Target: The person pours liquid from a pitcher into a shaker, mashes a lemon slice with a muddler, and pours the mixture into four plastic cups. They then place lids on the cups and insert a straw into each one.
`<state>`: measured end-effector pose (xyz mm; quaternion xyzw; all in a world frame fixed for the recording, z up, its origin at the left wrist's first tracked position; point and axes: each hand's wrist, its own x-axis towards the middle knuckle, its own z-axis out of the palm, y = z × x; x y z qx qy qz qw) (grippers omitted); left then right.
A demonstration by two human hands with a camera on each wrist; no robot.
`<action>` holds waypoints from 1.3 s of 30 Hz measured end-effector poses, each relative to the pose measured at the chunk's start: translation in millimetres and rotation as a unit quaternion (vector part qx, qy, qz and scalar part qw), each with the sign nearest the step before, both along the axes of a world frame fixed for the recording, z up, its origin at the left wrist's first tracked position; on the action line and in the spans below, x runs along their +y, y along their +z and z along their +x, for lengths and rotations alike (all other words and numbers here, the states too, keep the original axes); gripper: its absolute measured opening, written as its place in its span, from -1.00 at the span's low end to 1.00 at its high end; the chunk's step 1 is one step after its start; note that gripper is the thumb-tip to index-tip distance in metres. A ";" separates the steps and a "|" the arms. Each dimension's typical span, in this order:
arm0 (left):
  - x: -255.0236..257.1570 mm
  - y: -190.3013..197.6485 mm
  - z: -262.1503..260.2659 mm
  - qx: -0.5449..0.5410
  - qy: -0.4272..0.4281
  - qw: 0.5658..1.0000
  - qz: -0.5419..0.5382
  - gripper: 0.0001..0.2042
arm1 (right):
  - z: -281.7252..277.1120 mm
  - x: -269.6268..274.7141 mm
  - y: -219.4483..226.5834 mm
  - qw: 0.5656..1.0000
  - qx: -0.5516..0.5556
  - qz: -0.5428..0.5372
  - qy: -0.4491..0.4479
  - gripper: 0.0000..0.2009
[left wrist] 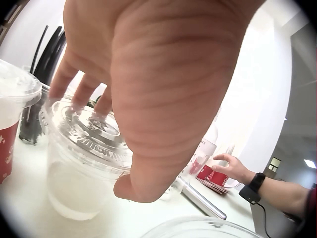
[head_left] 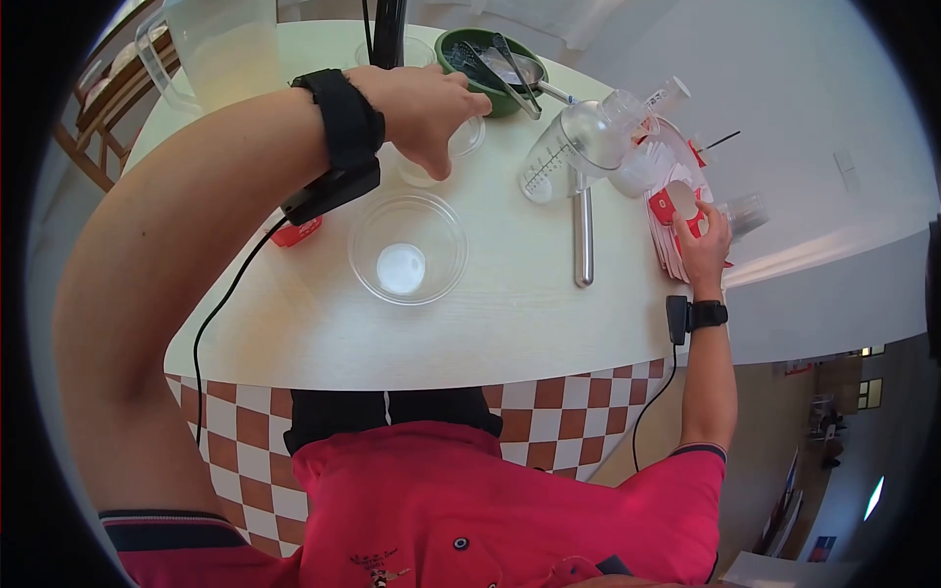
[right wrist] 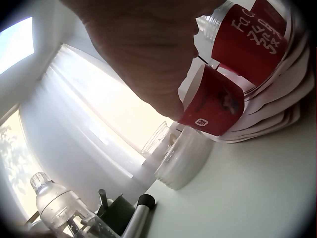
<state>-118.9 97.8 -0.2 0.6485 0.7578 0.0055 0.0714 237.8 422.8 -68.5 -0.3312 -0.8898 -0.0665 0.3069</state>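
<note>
My left hand (head_left: 421,108) spans the lid of a clear cup. In the left wrist view, the fingers of my left hand (left wrist: 96,104) reach over the clear lid (left wrist: 91,134), and the thumb lies at the near rim. Pale contents show low in the clear cup (left wrist: 74,193). At the table's right edge, my right hand (head_left: 704,245) pinches a red paper sleeve (right wrist: 213,101) between thumb and fingers. Behind it in the right wrist view stands a bigger red sleeve with white writing (right wrist: 252,42), beside a stack of flat sleeves (right wrist: 277,104).
A clear bowl (head_left: 431,286) stands near the front. Farther back are a green bowl with tongs (head_left: 456,44), a clear shaker (head_left: 564,152), a metal rod (head_left: 584,235) and a pitcher (head_left: 230,49). A red item (head_left: 297,232) lies below my left forearm.
</note>
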 end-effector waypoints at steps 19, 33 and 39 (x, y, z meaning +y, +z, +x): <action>-7.0 -4.2 4.2 -0.018 -0.013 0.999 0.034 -0.16 | -204.7 -219.2 -0.4 0.838 -0.055 -0.471 0.271 -0.32; -3.0 5.1 -0.6 -0.116 -0.045 0.987 0.099 -0.24 | -215.6 -210.5 -30.9 0.809 0.086 -0.463 0.351 -0.33; -55.5 51.2 -5.1 -0.071 -0.006 0.984 0.162 -0.26 | -200.7 -200.9 -27.3 0.822 0.106 -0.452 0.329 -0.14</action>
